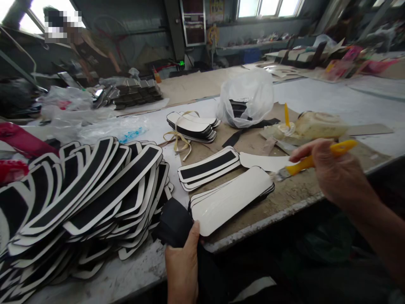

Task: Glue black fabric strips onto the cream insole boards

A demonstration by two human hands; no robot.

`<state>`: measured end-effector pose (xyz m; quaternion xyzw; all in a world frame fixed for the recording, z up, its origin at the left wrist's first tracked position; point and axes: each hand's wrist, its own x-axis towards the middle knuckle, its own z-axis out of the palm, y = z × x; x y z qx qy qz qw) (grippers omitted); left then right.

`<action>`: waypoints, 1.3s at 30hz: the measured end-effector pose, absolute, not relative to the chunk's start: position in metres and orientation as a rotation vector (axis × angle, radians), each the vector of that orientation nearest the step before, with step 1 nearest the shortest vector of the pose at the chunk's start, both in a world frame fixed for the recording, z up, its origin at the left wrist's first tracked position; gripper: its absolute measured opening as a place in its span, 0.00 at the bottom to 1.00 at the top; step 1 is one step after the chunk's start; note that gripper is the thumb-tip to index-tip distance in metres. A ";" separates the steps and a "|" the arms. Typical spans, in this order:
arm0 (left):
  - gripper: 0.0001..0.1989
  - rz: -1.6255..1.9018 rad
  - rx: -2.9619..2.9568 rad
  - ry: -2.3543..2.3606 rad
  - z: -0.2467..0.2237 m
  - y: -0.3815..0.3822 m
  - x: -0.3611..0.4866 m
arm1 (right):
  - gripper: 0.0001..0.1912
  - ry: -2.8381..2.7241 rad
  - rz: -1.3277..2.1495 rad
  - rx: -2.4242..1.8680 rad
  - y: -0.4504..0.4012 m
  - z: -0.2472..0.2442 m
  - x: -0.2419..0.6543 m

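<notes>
My right hand (332,173) is closed round a yellow-handled brush (297,166). Its bristles are at the right end of a stack of curved white pieces (232,198), whose top one looks shiny and wet in places. At the near left corner of this stack is my left hand (183,261), closed on black strips (174,219); its thumb tip touches or nearly touches the top white piece. Just behind lie white pieces with black centre strips (209,164). Another white piece (265,161) lies partly behind the brush.
A big pile of black-centred white pieces (110,194) covers the left. Further back are a tied bundle (191,126), a plastic bag (247,97) with black pieces and a glue-stained container (319,124). The table edge (253,226) runs close by. Another person (95,55) stands far left.
</notes>
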<state>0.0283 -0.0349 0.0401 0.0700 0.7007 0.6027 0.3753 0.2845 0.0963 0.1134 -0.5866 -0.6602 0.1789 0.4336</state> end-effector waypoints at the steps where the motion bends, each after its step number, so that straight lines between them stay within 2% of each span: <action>1: 0.15 1.540 0.171 1.800 0.038 -0.035 0.028 | 0.27 -1.640 0.482 -1.341 0.089 0.115 0.264; 6: 0.14 1.511 0.190 1.836 0.035 -0.036 0.028 | 0.24 -1.427 0.902 -1.053 0.065 0.093 0.182; 10: 0.14 1.505 0.245 1.807 0.036 -0.037 0.026 | 0.22 -1.336 1.215 -0.951 0.053 0.068 0.154; 12: 0.13 1.510 0.288 1.790 0.033 -0.038 0.024 | 0.20 -1.363 1.240 -0.992 0.051 0.063 0.152; 17: 0.12 1.495 0.318 1.784 0.023 -0.041 0.020 | 0.18 -1.391 1.032 -1.088 0.051 0.069 0.160; 22: 0.13 1.469 0.308 1.755 0.020 -0.042 0.019 | 0.19 -1.354 1.112 -1.054 0.045 0.069 0.152; 25: 0.15 1.449 0.277 1.762 0.020 -0.041 0.021 | 0.19 -1.465 0.988 -1.133 0.048 0.065 0.162; 33: 0.19 1.417 0.169 1.894 0.024 -0.038 0.028 | 0.13 -1.748 0.205 -1.254 0.080 0.068 0.244; 39: 0.17 1.383 0.224 1.957 0.030 -0.038 0.027 | 0.05 -1.872 -0.007 -1.070 0.083 0.081 0.260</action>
